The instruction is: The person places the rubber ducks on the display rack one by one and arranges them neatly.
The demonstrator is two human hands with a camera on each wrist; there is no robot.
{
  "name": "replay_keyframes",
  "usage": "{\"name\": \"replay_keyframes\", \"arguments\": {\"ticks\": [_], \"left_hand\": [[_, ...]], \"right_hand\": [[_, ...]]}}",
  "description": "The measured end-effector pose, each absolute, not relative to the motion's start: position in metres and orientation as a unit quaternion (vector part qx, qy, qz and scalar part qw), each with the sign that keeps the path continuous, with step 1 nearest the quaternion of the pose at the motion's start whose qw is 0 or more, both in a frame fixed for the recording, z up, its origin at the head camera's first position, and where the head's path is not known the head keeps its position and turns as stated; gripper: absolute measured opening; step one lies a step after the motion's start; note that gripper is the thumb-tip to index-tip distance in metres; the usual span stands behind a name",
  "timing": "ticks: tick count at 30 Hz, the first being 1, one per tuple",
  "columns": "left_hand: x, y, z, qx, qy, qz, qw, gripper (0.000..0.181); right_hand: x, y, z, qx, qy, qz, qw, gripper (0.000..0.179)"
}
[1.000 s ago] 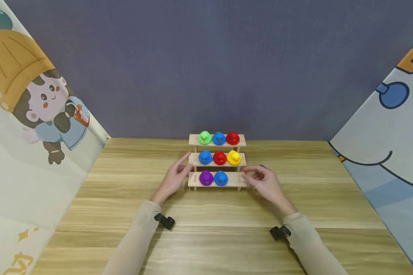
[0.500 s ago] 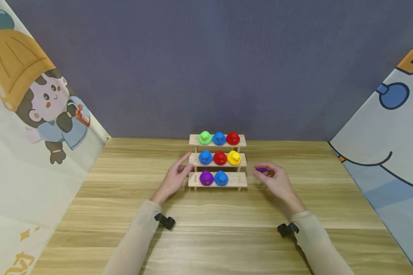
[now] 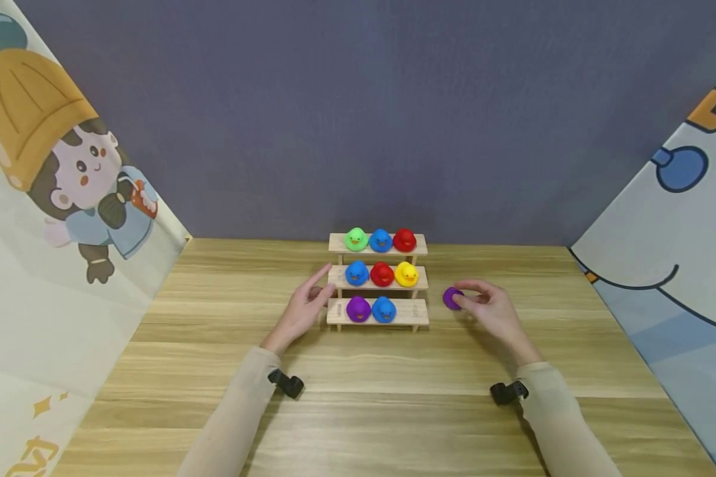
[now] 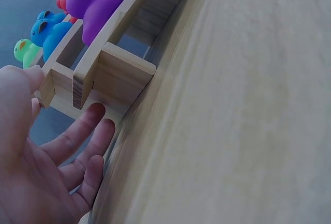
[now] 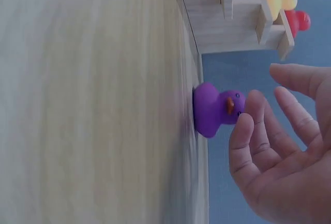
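A small three-step wooden rack (image 3: 414, 311) holds rubber ducks. Its lowest step carries a purple duck (image 3: 358, 309) and a blue duck (image 3: 384, 310); bare wood shows to their right. At the rack's left end, my left hand (image 3: 300, 311) lies with fingers extended, fingertips close against the steps; firm contact is hard to tell. Right of the rack, another purple duck (image 5: 209, 110) stands upright on the table. My right hand (image 3: 494, 317) hovers just over and beside it, fingers loosely bent. In the right wrist view, they do not close round the duck.
On the middle step sit a blue duck (image 3: 357, 273), a red duck (image 3: 382, 273) and a yellow duck (image 3: 406, 273). Green (image 3: 355, 239), blue (image 3: 380, 240) and red (image 3: 404, 240) ducks line the top step. A grey-blue wall (image 3: 370, 119) rises behind the wooden table (image 3: 370, 424).
My right hand has moved right, away from the rack's lowest step, and the purple duck on the table has come into clearer sight. My left hand has stayed at the rack's left end.
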State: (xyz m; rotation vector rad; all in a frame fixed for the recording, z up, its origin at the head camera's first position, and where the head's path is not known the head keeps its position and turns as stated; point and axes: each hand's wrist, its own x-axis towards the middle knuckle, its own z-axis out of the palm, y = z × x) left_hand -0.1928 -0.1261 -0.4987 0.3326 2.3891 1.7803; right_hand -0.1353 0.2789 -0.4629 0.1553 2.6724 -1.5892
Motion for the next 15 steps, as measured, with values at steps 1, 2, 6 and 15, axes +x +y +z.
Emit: {"name": "replay_keyframes", "arguments": {"ticks": [1,2,6,15], "left_hand": [[-0.1928,-0.1261,-0.4987,0.111,0.795,0.592,0.072,0.058],[-0.1928,-0.1261,-0.4986,0.111,0.795,0.592,0.072,0.058],[-0.1931,-0.1256,-0.4983,0.113,0.796,0.59,0.074,0.059],[-0.1923,-0.126,-0.4982,0.119,0.797,0.588,0.07,0.058]], "right_hand": [[-0.1355,0.2804,-0.4628,0.05,0.86,-0.508,0.017,0.049],[-0.1357,0.2815,-0.4629,0.051,0.861,-0.506,0.018,0.049],[-0.1365,0.2851,-0.4636,0.056,0.862,-0.503,0.034,0.049],[-0.1381,0.2889,-0.471,0.05,0.864,-0.498,0.052,0.049]]}}
